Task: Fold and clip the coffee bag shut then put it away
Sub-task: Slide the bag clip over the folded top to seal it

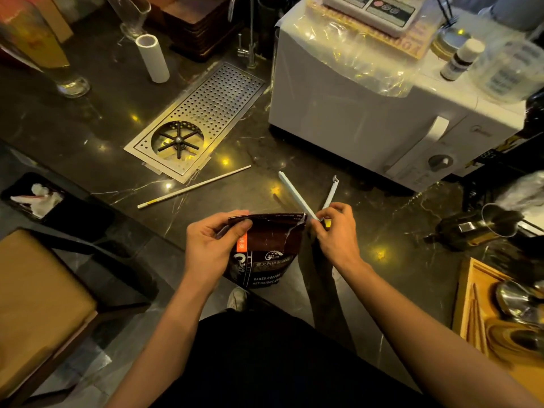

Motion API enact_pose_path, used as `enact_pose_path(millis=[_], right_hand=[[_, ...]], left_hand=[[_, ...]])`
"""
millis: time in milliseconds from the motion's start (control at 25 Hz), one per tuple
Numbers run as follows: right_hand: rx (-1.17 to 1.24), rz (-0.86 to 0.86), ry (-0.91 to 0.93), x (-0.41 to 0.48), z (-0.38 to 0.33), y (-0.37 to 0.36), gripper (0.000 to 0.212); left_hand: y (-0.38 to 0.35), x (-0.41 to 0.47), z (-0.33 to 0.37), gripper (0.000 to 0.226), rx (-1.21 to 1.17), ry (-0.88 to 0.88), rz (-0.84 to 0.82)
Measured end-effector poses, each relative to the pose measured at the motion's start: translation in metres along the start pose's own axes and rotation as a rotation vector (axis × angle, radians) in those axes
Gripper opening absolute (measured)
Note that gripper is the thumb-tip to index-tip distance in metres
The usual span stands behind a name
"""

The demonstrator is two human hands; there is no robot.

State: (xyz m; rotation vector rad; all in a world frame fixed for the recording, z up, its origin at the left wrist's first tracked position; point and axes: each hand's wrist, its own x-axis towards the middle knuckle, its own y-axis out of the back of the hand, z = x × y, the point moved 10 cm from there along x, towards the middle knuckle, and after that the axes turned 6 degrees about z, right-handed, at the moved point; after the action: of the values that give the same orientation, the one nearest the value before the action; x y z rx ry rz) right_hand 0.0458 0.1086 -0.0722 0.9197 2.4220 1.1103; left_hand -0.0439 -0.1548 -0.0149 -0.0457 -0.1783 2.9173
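Forearms: two bare, reaching forward from the bottom edge toward the counter edge.
Left hand (210,245): closed on the top left corner of the coffee bag, thumb over the front, fingers behind.
Coffee bag (266,250): dark brown, upright at the near edge of the counter, between both hands; top edge flattened and folded over; orange label strip on the left side, white print lower on the front.
Right hand (334,231): fingertips pinched on the hinge end of the white clip, just beside the top right corner of the bag.
White clip (306,198): long and thin, opened in a V shape, both arms pointing away from the person, above the counter; not on the bag.
Counter (88,119): dark stone with pale veins and small yellow light reflections.
White stick (194,187): thin, lying flat on the counter, left of the clip and apart from it.
Metal drain tray (197,119): perforated, set into the counter, with round rinser at its near end.
White tube (153,58): standing tilted behind the tray.
White appliance (368,122): boxy, at the right back, with clear plastic film on top.
Small bottle (462,58): white cap, standing on the appliance.
Wooden tray (482,319): at the far right, metal cups inside.
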Motion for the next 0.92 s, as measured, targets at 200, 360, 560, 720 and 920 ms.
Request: enact_pose_path(millis=[200,360,560,720,920], right_hand=[[0.236,0.176,-0.067,-0.015,0.014,0.068,0.008],[0.437,0.275,-0.047,-0.038,0.019,0.122,0.012],[0.581,0.244,-0.022,-0.053,0.029,0.16,0.022],[0.513,0.152,-0.007,-0.056,0.037,0.171,0.018],[0.409,0.064,0.043,-0.049,0.04,0.173,0.018]], left_hand=[[-0.043,0.011,-0.013,0.02,-0.038,0.032,-0.074],[-0.09,0.017,-0.024,0.016,-0.047,0.082,-0.173],[-0.153,0.025,-0.028,0.018,-0.03,0.1,-0.37],[-0.191,0.026,-0.032,0.012,-0.005,0.116,-0.496],[-0.208,0.024,-0.04,0.023,0.042,0.127,-0.538]])
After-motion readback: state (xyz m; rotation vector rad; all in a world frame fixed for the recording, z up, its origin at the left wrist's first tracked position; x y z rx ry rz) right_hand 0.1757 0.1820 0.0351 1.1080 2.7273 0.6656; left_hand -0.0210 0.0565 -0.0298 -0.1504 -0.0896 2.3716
